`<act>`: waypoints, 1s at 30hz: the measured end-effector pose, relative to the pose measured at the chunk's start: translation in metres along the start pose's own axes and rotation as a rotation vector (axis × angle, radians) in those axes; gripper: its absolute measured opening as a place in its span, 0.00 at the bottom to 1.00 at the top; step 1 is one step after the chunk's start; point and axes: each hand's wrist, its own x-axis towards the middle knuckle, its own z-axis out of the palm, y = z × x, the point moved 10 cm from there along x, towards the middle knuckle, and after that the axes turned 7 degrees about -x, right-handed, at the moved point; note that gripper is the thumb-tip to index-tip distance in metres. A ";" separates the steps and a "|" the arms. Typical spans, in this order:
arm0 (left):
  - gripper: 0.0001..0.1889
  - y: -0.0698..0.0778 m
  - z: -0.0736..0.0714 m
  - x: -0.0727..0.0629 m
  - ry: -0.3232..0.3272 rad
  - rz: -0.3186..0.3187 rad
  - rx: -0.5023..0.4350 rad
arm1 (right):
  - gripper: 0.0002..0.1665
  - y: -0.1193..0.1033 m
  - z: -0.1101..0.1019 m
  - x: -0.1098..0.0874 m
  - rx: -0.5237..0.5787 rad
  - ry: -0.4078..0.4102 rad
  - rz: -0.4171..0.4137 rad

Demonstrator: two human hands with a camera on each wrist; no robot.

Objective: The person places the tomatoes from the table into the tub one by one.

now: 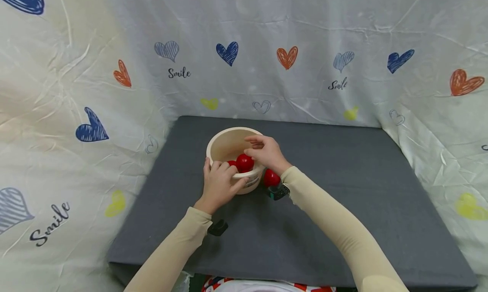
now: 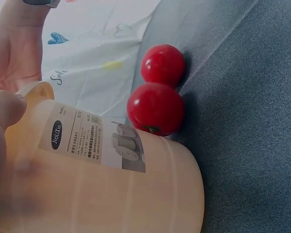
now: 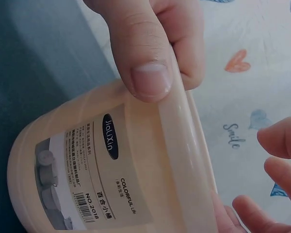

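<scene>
A cream plastic bucket [image 1: 225, 143] with a printed label [image 3: 94, 170] stands tilted toward me on the table. My left hand [image 1: 219, 184] grips its near rim, thumb [image 3: 150, 77] outside and fingers over the edge. Inside the bucket lies a red tomato [image 1: 245, 163], with a second tomato [image 1: 231, 163] partly hidden behind the left fingers. Over the right side of the rim hovers my right hand [image 1: 268, 153], fingers loosely bent with nothing between them. Outside the bucket, near the right wrist, two tomatoes [image 2: 155, 108] rest side by side; the head view shows one red tomato [image 1: 271, 177] there.
A dark grey cloth covers the table [image 1: 343, 169]. Behind and beside it hangs a pale curtain [image 1: 244, 25] printed with hearts and the word Smile. Dark wrist devices [image 1: 218, 227] are strapped under both wrists.
</scene>
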 end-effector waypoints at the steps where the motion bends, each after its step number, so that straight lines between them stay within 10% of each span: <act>1: 0.18 0.000 0.000 0.000 0.000 0.000 0.000 | 0.25 0.000 0.000 0.000 0.005 0.002 0.000; 15: 0.17 -0.001 0.001 0.000 0.005 -0.007 -0.009 | 0.27 0.024 -0.047 -0.004 0.124 0.062 0.007; 30: 0.16 -0.001 0.003 0.002 -0.012 -0.029 -0.012 | 0.31 0.155 -0.117 -0.056 0.063 0.152 0.262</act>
